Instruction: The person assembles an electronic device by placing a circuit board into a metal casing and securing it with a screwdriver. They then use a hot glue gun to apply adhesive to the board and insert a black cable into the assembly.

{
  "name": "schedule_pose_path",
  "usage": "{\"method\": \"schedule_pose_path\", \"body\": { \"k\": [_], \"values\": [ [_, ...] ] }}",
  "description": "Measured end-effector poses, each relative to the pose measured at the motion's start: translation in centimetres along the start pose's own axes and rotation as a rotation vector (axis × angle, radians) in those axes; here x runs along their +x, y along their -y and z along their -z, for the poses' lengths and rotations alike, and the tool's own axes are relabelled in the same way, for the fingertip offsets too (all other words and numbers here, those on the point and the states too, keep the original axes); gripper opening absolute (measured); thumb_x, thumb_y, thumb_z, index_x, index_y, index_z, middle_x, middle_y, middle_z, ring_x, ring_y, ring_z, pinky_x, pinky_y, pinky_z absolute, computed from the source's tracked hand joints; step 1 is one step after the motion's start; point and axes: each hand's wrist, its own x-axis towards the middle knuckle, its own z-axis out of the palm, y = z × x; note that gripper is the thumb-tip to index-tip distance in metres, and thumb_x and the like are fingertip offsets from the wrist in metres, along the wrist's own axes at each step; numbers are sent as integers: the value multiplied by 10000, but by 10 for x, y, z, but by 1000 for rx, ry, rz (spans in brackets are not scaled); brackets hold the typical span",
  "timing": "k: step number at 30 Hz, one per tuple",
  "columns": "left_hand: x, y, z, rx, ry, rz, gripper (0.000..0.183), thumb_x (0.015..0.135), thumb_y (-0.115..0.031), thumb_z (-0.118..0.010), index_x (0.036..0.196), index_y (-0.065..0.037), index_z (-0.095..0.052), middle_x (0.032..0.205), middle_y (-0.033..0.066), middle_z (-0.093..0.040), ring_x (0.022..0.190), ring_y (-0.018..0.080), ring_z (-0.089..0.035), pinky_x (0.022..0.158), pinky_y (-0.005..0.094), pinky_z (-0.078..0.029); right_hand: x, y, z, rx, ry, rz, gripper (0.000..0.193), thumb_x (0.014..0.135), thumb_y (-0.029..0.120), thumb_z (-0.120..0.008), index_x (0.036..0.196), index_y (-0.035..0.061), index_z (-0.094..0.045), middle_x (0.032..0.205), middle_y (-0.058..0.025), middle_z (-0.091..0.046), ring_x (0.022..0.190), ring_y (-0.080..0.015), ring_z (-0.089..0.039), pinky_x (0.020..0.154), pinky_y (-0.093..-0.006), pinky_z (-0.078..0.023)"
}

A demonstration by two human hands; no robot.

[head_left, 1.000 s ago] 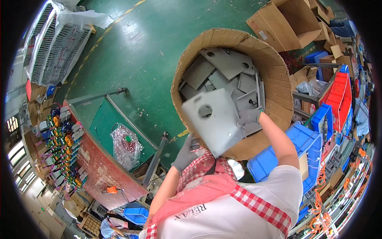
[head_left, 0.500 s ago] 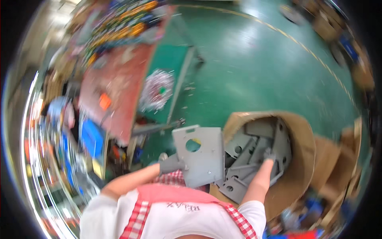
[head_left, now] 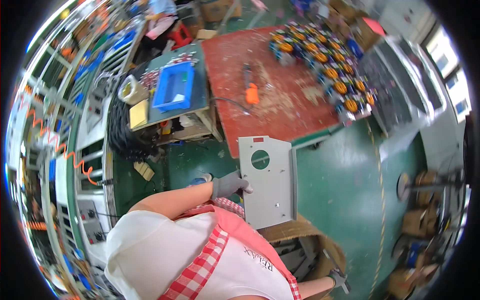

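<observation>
My left hand (head_left: 230,185), in a grey glove, is closed on the left edge of a grey metal plate (head_left: 266,192). This plate is held upright in front of me and has a large round hole, small studs and a folded right edge. At the lower right, my gloved right hand (head_left: 338,278) grips another grey metal plate (head_left: 330,259), seen nearly edge-on at the rim of a cardboard drum (head_left: 310,231). More grey metal plates (head_left: 295,255) lie inside the drum, partly hidden by my apron and arm.
Ahead stands a worn red-topped table (head_left: 225,75) with an orange-handled tool (head_left: 252,94) and rows of colourful wheel-like parts (head_left: 330,70). A blue bin (head_left: 174,86) sits on the bench beside it. Conveyor racks line the left; cartons (head_left: 420,222) stand at right.
My view has swung left toward the red table. My right hand has come up from inside the drum with a metal plate. My left hand keeps its hold on the first plate.
</observation>
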Motion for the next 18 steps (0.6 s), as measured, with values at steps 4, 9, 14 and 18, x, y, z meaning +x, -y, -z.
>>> {"method": "schedule_pose_path", "body": {
  "k": [4,9,14,18],
  "values": [
    [-52,-31,59,-238,-189,-212,346,737,-75,-605,1079,-47,-564,892,49,-615,799,152,-607,695,316,-510,-267,157,-146,537,-67,206,214,893,222,-513,1007,69,-609,909,-90,-576,840,-207,-532,607,-344,-455],
    [-99,-41,184,-593,-272,-403,328,792,-130,-594,1110,-65,-551,958,61,-624,839,165,-622,698,315,-527,-443,178,-233,746,574,446,242,884,186,-544,1071,42,-600,1002,-132,-610,979,-248,-568,825,-350,-494],
    [-138,-52,322,-613,-287,-471,387,842,-172,-580,1208,-78,-492,1081,47,-596,968,171,-593,807,333,-514,-621,141,-318,-532,86,1831,220,857,65,-510,1041,-52,-541,932,-127,-622,854,-220,-606,742,-303,-495],
    [-150,-70,382,-616,-345,-419,251,856,-147,-591,1097,-92,-547,1012,25,-605,904,143,-598,762,287,-528,-754,79,-415,85,1218,1033,166,794,-30,-467,917,-35,-579,852,-102,-627,751,-181,-615,655,-271,-477]
  ]
}}
